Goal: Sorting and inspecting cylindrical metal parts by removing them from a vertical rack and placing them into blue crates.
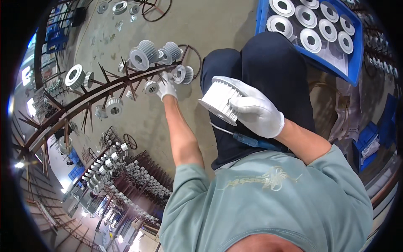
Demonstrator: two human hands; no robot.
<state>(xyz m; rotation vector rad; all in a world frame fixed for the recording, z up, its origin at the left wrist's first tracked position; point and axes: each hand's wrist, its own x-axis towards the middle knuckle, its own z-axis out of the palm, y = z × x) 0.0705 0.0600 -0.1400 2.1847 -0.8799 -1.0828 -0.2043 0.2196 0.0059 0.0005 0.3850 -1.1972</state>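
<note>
At two o'clock, gloved right hand (pixel 257 114) clamped on white toothed metal pulley (pixel 219 100); left hand (pixel 167 87) closed on rusty rack peg (pixel 161 75): steady it.

Blue crate (pixel 351 63): top cut by frame edge. Toothed pulley (pixel 219 100): far side hidden under right hand (pixel 257 112). Distant racks (pixel 126 185): parts too small, possibly pulleys.

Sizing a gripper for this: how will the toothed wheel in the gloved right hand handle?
The toothed wheel looks like solid pale metal, so probably rigid and heavy for its size. The ribbed rim should give the right hand grip, though the smooth flanges may slip. Being round, it would likely roll if set on edge.
</note>
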